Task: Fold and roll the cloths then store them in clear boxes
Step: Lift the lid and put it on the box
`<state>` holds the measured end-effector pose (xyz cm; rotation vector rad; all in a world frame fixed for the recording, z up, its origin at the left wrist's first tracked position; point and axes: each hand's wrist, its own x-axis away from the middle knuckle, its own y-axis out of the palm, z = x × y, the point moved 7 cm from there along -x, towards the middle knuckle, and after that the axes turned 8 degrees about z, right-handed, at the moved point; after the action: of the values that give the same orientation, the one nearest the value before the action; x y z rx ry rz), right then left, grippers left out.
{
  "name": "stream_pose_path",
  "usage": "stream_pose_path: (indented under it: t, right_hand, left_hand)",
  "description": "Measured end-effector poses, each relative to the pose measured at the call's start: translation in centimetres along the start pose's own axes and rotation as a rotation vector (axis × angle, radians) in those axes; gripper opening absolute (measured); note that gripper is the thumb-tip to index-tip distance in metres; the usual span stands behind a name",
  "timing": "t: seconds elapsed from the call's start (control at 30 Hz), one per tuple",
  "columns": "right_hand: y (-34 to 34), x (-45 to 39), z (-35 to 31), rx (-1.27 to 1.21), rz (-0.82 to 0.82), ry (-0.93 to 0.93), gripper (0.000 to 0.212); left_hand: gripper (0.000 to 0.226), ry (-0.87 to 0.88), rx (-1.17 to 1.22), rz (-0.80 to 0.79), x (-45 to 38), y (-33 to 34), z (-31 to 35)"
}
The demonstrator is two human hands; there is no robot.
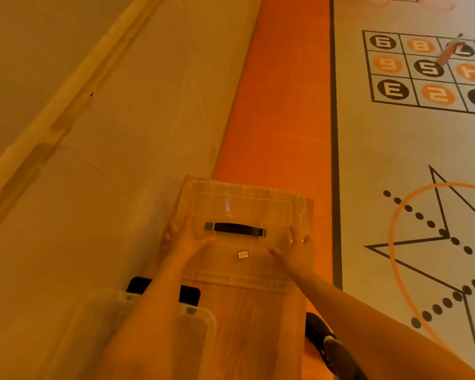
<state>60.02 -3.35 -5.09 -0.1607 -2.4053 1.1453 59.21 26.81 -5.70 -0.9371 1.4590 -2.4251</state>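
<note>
A clear plastic lid [240, 207] with a black handle [235, 229] is held flat in front of me, above a wooden surface [247, 319]. My left hand [185, 238] grips its left edge, thumb on top and fingers underneath. My right hand [298, 249] grips its right edge the same way. A clear box [148, 325] with grey latches stands at the lower left, partly behind my left forearm. No cloth is in view.
An orange strip [280, 105] runs along the floor beside a white mat [412, 149] printed with a number grid and a star. A pale stick [449, 50] lies on the grid. A dark shoe [322, 338] shows at the bottom right.
</note>
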Motion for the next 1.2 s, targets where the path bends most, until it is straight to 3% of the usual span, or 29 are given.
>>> stream_pose_path:
  t: [0.3, 0.67, 0.9, 1.2]
  right_hand:
    - [-2.6, -0.7, -0.5, 0.148, 0.095, 0.019, 0.1]
    - [-6.4, -2.4, -5.5, 0.056, 0.109, -0.156, 0.101]
    - [-8.0, -2.5, -10.6, 0.083, 0.046, -0.391, 0.103]
    - [-7.5, 0.0, -14.8, 0.029, -0.2, -0.669, 0.101]
  left_hand:
    - [0.101, -0.063, 0.104, 0.031, 1.2, 0.0, 2.7]
    - [0.098, -0.147, 0.125, 0.293, 3.8, -5.6, 4.8]
    - [0.095, -0.322, 0.143, 0.463, 8.2, -9.3, 3.8]
    - [0.097, -0.618, 0.194, 0.581, 16.4, -11.1, 1.2]
